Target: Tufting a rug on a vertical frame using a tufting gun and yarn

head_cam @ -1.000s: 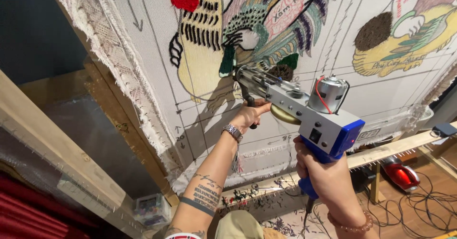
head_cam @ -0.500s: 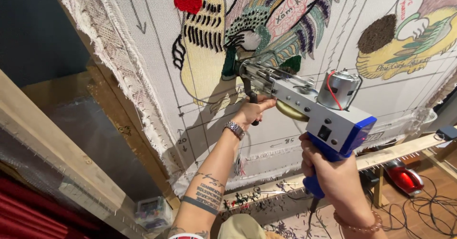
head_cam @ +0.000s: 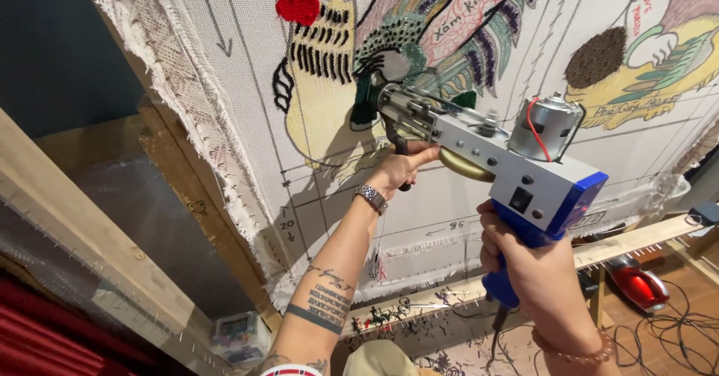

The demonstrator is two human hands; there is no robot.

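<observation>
A boxy grey-metal tufting gun (head_cam: 487,151) with a blue plastic grip and a silver cylindrical motor is pressed against the woven white backing cloth (head_cam: 225,84), among fuzzy yarn patches. The right hand (head_cam: 532,271) is clamped on the blue grip; the left hand (head_cam: 401,168) grasps the black front handle. The needle tip is hard to make out. The gun's long axis runs from lower right up-left into the cloth

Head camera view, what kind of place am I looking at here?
Most likely a rug-tufting workshop. A tufting gun, held by the left hand and right hand, presses on a stretched cloth with a partly tufted rooster design, pinned to a wooden frame.
</observation>
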